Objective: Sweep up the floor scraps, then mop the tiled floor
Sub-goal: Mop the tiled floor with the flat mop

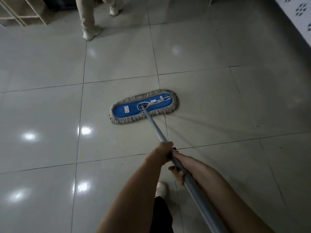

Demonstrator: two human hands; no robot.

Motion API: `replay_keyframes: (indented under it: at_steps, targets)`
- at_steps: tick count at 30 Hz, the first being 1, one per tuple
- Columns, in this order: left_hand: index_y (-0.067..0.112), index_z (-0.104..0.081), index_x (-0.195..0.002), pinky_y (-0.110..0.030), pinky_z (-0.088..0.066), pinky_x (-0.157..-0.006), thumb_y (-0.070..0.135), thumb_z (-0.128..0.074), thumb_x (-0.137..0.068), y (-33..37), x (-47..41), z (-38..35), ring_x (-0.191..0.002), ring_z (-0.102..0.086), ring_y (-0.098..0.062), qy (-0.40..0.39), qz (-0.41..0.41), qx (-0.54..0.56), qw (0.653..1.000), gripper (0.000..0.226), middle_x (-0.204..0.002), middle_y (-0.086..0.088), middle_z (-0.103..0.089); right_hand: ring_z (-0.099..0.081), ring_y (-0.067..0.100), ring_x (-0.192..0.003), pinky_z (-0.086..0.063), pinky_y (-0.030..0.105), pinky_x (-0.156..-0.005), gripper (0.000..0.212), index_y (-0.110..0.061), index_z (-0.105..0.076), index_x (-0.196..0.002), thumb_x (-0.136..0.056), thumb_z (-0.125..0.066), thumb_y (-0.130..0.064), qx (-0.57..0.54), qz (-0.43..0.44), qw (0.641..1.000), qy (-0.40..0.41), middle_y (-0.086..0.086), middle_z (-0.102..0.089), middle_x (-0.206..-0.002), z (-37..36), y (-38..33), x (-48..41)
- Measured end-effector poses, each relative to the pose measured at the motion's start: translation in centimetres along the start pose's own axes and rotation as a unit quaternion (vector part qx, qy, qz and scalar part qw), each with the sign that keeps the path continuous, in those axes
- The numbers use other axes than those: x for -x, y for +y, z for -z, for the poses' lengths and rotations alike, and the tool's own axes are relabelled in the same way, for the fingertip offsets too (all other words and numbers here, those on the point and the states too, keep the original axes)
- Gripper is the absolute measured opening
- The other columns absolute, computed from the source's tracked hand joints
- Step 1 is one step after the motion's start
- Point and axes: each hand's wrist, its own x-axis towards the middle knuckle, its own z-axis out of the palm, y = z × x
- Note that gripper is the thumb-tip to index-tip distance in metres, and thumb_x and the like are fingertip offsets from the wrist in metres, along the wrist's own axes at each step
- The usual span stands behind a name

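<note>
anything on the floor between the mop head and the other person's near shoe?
Nothing: head view shows bare tiled floor between mop head and shoe, only grout lines.

Glossy grey tiled floor (50,106), dark grout lines, bearing: flat blue mop head (127,109) with beige fringe, centre; a standing person's pale shoes (90,33), far side; wooden shelf unit (21,12), far-left corner.
</note>
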Motion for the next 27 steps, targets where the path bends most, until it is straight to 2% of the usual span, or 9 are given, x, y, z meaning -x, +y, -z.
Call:
replay_keyframes:
  at_steps: [5,7,9,12,20,23,27]
  targets:
    - [0.0,-0.037,-0.1,-0.015,-0.044,-0.035,0.006,-0.042,-0.096,3.5,-0.9,1.2,-0.053,-0.047,-0.016,-0.016,0.003,0.007,1.0,0.009,-0.066,-0.007,-0.044,-0.037,0.006,-0.022,-0.03,0.009,-0.026,0.053,-0.006,-0.05,-0.073,-0.087,-0.053,-0.056,-0.112,-0.006,0.991,-0.067,0.002,-0.048,-0.041,-1.5,-2.9,-0.5]
    - [0.002,-0.038,-0.094,-0.014,-0.042,-0.033,0.009,-0.041,-0.097,3.5,-0.7,1.1,-0.053,-0.046,-0.015,-0.008,0.011,-0.001,1.0,0.009,-0.066,-0.006,-0.044,-0.039,0.005,-0.024,-0.032,0.01,-0.026,0.046,-0.009,-0.05,-0.071,-0.088,-0.057,-0.051,-0.156,0.009,0.985,-0.078,0.0,-0.048,-0.049,-1.5,-2.6,-0.4]
    - [0.002,-0.037,-0.096,-0.013,-0.041,-0.032,0.012,-0.04,-0.098,3.1,-0.5,0.8,-0.053,-0.046,-0.015,-0.001,0.011,-0.006,1.0,0.011,-0.067,-0.006,-0.044,-0.039,0.004,-0.024,-0.031,0.01,-0.026,0.044,-0.01,-0.048,-0.069,-0.087,-0.059,-0.049,-0.186,0.013,0.979,-0.087,-0.001,-0.046,-0.047,-1.4,-1.9,-0.3]
    - [0.001,-0.036,-0.104,-0.014,-0.043,-0.033,0.012,-0.04,-0.099,2.3,0.0,-0.1,-0.053,-0.046,-0.015,-0.006,0.012,-0.003,1.0,0.014,-0.068,-0.006,-0.044,-0.038,0.004,-0.024,-0.031,0.01,-0.026,0.048,-0.01,-0.048,-0.068,-0.083,-0.062,-0.053,-0.189,-0.002,0.979,-0.079,-0.001,-0.045,-0.042,-0.5,-1.1,0.0]
    - [0.003,-0.038,-0.105,-0.014,-0.043,-0.034,0.013,-0.041,-0.097,-3.1,2.1,-5.1,-0.055,-0.05,-0.012,0.004,0.041,-0.048,0.998,0.013,-0.07,-0.005,-0.046,-0.042,0.006,-0.025,-0.034,0.011,-0.027,0.049,-0.007,-0.052,-0.067,-0.084,-0.062,-0.051,-0.181,-0.005,0.981,-0.066,0.001,-0.051,-0.045,5.8,3.7,2.6]
    - [0.003,-0.039,-0.097,-0.014,-0.042,-0.033,0.012,-0.039,-0.097,-6.6,3.3,-9.2,-0.055,-0.049,-0.013,0.009,0.048,-0.039,0.998,0.009,-0.068,-0.005,-0.046,-0.042,0.005,-0.026,-0.035,0.01,-0.029,0.049,-0.007,-0.053,-0.068,-0.085,-0.061,-0.053,-0.157,0.002,0.985,-0.067,0.0,-0.052,-0.044,10.6,6.4,4.1]
    - [0.008,-0.038,-0.08,-0.018,-0.042,-0.037,0.013,-0.039,-0.098,-12.3,4.6,-16.3,-0.055,-0.048,-0.011,0.023,0.055,-0.029,0.998,0.019,-0.067,-0.004,-0.046,-0.041,0.005,-0.025,-0.033,0.01,-0.03,0.049,-0.008,-0.05,-0.069,-0.086,-0.059,-0.053,-0.112,-0.006,0.992,-0.065,-0.001,-0.048,-0.041,18.8,10.4,5.9]
